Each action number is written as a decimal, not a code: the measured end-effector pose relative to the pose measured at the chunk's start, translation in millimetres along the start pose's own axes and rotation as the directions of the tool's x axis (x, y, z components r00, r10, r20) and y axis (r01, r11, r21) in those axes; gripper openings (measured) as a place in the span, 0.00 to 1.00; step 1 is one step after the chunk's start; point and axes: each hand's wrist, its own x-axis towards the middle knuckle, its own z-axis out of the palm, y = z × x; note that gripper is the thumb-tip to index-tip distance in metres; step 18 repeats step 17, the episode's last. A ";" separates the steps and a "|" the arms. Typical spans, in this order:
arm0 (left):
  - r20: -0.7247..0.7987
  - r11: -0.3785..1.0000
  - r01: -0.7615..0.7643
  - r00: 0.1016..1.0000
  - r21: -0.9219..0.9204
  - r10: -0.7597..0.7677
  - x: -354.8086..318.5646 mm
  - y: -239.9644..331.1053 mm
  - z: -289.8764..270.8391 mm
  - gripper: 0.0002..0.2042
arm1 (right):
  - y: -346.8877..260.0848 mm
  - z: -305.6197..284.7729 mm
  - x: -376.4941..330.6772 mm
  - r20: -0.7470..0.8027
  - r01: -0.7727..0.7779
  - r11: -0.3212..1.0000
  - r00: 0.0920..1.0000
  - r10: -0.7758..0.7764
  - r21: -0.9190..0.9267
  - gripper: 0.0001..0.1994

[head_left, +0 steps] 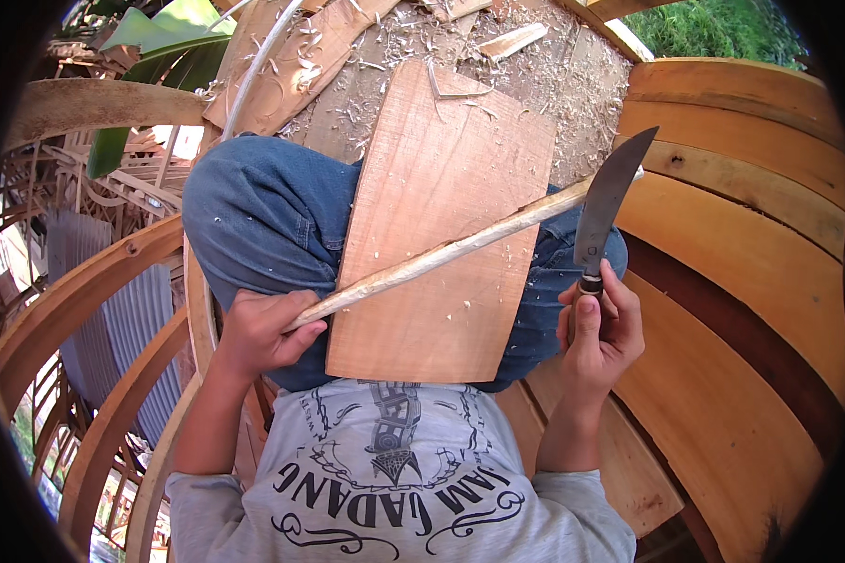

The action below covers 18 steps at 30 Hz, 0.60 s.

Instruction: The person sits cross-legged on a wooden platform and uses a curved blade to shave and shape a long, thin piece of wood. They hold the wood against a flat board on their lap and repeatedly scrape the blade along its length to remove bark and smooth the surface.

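My left hand is closed round the near end of a pale, peeled wooden stick. The stick slants up to the right over a flat wooden board that lies across my lap. In my right hand is a knife with a broad dark blade, its tip pointing up and its short handle between thumb and fingers. The blade stands in front of the stick near its far end; whether they touch I cannot tell. Thin shavings lie on the board's far part.
Curved timber ribs rise at my left, and wide wooden planks form a wall at my right. Ahead, shavings and a wood offcut litter the floor. Corrugated sheets and a green leaf show outside the ribs.
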 end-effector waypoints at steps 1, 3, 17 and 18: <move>-0.012 1.000 -0.008 1.000 0.003 0.008 -0.6 -0.4 1.2 0.10 | 2.1 0.4 1.3 0.043 0.076 0.995 0.996 -0.073 -0.060 0.14; -0.021 1.000 -0.020 1.000 0.007 0.020 -0.2 -2.7 3.1 0.09 | 3.7 1.7 2.4 0.154 0.234 0.961 0.965 -0.212 -0.147 0.14; -0.015 1.000 -0.021 1.000 0.008 0.021 -0.8 -4.9 6.9 0.07 | 11.2 -7.3 -5.2 -0.044 0.171 0.965 0.985 -0.165 0.200 0.19; -0.015 1.000 -0.021 1.000 0.008 0.021 -0.8 -4.9 6.9 0.07 | 11.2 -7.3 -5.2 -0.044 0.171 0.965 0.985 -0.165 0.200 0.19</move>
